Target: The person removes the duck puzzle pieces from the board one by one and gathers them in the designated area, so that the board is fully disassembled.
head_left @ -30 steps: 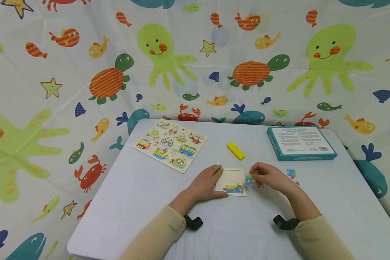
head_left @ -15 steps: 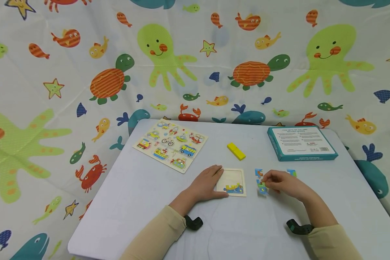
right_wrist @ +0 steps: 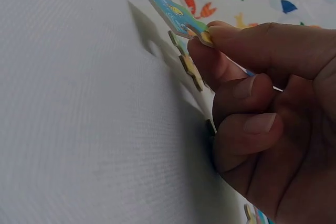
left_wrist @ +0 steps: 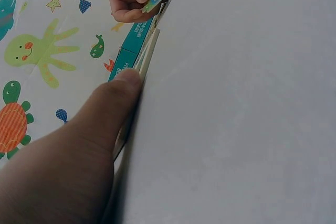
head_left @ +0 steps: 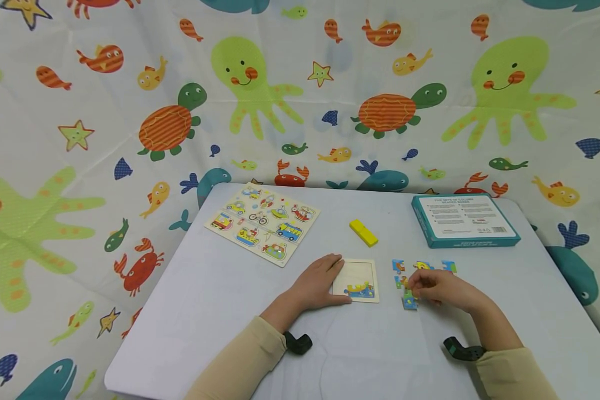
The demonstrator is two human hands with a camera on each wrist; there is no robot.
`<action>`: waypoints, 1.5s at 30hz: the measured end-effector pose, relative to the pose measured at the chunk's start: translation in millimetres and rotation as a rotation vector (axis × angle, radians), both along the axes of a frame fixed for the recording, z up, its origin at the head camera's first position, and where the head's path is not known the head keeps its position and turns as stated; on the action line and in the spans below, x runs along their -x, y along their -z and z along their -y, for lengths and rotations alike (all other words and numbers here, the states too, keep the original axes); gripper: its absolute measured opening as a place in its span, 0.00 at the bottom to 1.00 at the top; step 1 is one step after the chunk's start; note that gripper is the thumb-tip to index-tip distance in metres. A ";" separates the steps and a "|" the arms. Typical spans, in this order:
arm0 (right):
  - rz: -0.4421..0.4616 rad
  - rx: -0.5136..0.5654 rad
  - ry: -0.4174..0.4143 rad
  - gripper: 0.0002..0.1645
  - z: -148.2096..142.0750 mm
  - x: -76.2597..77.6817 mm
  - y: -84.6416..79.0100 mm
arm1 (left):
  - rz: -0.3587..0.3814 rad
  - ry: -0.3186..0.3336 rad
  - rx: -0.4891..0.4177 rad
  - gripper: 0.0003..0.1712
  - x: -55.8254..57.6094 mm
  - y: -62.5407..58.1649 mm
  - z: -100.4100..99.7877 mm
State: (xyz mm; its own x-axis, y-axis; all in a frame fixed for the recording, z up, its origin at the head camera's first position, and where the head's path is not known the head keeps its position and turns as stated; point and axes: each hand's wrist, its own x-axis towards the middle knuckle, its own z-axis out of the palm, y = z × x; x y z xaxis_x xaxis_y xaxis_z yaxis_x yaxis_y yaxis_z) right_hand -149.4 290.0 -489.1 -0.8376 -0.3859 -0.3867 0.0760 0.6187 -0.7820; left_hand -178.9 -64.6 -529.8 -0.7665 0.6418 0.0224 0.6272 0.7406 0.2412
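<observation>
My left hand (head_left: pixel 312 283) rests at the left side of a small square wooden puzzle tray (head_left: pixel 357 272), thumb along its near edge and fingers by its far left corner. Some joined yellow and blue jigsaw pieces (head_left: pixel 360 290) lie in the tray's lower right part. To the right of the tray, my right hand (head_left: pixel 442 288) pinches a blue and green jigsaw piece (right_wrist: pixel 176 15) between thumb and index finger. In the right wrist view this piece is tilted above the white surface, its shadow beside it. Loose jigsaw pieces (head_left: pixel 398 265) lie around that hand, some partly hidden by it.
A yellow block (head_left: pixel 363 232) lies beyond the tray. At the back left is a wooden vehicle puzzle board (head_left: pixel 262 221); at the back right, a teal box (head_left: pixel 465 220). A sea-animal printed cloth (head_left: pixel 300 94) hangs behind the white table (head_left: pixel 190 311).
My right hand has moved right, away from the tray, and slightly nearer to me, with the jigsaw piece still pinched. Loose pieces have come into view. My left hand stays put.
</observation>
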 end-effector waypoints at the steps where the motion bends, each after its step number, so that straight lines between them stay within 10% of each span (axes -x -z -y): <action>1: 0.001 -0.001 -0.003 0.12 0.5 -0.2 -0.1 | 0.002 0.000 0.001 0.58 0.1 0.0 0.0; 45: -0.057 -0.047 0.014 0.12 12.7 9.1 -11.3 | -0.014 0.015 -0.006 0.58 1.1 2.3 1.8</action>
State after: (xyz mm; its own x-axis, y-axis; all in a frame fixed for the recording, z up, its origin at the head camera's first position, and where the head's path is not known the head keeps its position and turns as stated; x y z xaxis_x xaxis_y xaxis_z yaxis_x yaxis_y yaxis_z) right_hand -158.6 277.4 -477.8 -0.8641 -0.3564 -0.3555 0.0407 0.6544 -0.7551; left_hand -180.0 -66.5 -532.0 -0.7561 0.6534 0.0372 0.6418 0.7292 0.2372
